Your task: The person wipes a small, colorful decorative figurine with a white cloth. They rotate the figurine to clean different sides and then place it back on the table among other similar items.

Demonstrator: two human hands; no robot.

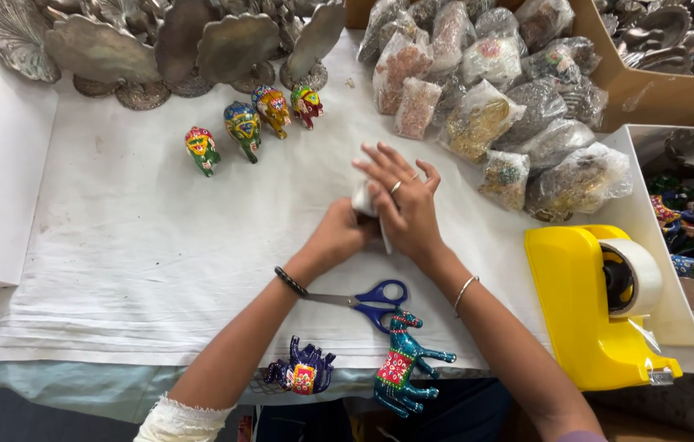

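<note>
White bundle (362, 199), both hands wrapping, scissors (367, 300) near

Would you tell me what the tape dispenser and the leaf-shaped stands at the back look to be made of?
Tape dispenser: probably moulded plastic, judging by its glossy, even yellow. Leaf-shaped stands: likely metal, with a dull silvery-grey sheen and embossed veins.

Both forearms reaching forward and converging, left hand (337, 237) curled in a loose fist, knuckles up, right hand (402, 196) laid over just beside it, fingers spread and bent down, wrists close together
</note>
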